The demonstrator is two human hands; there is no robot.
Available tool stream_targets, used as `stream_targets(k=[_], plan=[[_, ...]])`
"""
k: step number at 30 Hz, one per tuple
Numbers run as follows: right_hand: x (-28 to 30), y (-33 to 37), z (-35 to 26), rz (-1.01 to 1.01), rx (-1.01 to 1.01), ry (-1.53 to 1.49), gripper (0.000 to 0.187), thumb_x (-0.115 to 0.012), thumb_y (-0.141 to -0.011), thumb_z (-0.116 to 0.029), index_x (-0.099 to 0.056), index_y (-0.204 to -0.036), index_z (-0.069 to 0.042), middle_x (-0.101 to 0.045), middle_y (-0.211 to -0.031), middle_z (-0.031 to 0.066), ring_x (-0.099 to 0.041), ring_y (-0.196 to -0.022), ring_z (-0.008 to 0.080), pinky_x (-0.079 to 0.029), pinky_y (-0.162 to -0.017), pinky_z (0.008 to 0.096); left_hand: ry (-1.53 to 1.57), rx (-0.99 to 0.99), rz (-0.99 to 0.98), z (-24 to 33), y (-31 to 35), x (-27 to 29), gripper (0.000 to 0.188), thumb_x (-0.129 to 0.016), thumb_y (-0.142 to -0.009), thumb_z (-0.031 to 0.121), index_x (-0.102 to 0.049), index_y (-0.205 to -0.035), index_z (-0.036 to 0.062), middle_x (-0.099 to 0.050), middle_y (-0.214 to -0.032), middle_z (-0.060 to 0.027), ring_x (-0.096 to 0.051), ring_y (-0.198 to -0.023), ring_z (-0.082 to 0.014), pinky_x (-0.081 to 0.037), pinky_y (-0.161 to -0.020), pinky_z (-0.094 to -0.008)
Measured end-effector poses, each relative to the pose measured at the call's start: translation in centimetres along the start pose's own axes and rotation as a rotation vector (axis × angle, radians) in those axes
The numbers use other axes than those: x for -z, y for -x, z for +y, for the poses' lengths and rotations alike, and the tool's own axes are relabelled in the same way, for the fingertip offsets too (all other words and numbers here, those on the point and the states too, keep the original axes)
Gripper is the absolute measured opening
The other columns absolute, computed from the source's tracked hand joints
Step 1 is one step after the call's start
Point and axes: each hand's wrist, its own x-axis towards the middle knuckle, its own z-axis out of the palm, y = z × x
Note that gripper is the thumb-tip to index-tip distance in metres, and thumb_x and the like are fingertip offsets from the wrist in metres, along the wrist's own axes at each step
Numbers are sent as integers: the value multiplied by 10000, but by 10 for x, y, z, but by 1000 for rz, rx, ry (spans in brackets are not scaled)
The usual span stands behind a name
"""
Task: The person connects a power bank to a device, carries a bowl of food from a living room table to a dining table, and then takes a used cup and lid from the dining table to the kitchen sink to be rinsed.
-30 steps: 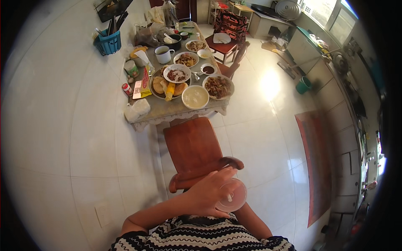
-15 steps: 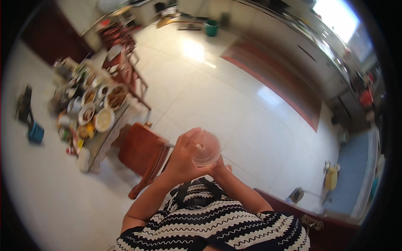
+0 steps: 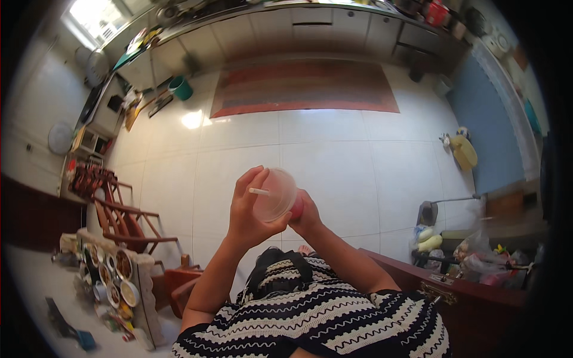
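Note:
In front of my body I hold a clear plastic cup (image 3: 279, 200) with a translucent round lid and pink contents. A short pale straw (image 3: 259, 191) pokes up from the lid. My left hand (image 3: 243, 209) curls around the cup's left side near the lid, thumb along the near rim. Lower down on the right, my right hand (image 3: 309, 216) is closed round the cup's body; part of its grip is hidden behind the lid.
A table (image 3: 150, 298) with several dishes stands at lower left, with wooden chairs (image 3: 128, 221) beside it. A red-brown mat (image 3: 304, 89) lies before the kitchen cabinets. The green bin (image 3: 180, 88) is far left. Bagged goods (image 3: 477, 250) fill a rack at right, beyond a wooden door (image 3: 412, 277).
My view has swung to the right, so the table and chairs now sit farther left and lower. Both hands keep the cup, which has tilted slightly, its straw showing more plainly.

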Motion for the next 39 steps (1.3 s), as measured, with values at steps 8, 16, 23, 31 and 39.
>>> stream_targets(k=[8,16,23,31,39], plan=[[67,-48,-94,86,189,-79,334,-408,-896,-350,-527,-986,-51,-570,-868,89,-597,-727,205,-506,-526,336,321,112,-274,-25,-119,-87,676,-714,-663,220,-472,-1265,30,-461,-1229,-141,-469,-1156,-271,-405,-953,-372],[77,-79,-237,94,381,-225,457,-329,-920,-342,-502,-1191,-17,-580,-1132,139,-570,-1047,281,-472,-907,432,996,230,-509,-54,-247,-190,833,-673,-751,498,-373,-1336,-13,-462,-1297,-165,-455,-1211,-268,-333,-1031,-394],[102,-100,-339,-13,546,-330,423,-337,-923,-294,-519,-1172,-6,-598,-1091,154,-595,-989,270,-497,-862,415,1151,211,-737,-35,-350,-275,904,-678,-728,550,-349,-1344,-25,-447,-1315,-184,-424,-1247,-269,-320,-1044,-402],[167,-122,-442,410,791,69,358,-352,-914,-279,-556,-1055,-21,-609,-1020,129,-599,-914,215,-505,-802,359,1042,-17,-875,-11,-432,-383,718,-719,-723,417,-475,-1299,62,-373,-1342,-147,-375,-1245,-281,-316,-1014,-395],[195,-148,-589,155,577,-291,250,-405,-906,-291,-494,-929,-59,-588,-900,97,-586,-827,187,-499,-764,337,933,25,-766,9,-523,-473,810,-659,-736,535,-441,-1303,0,-397,-1338,-177,-393,-1248,-290,-318,-1022,-416]])
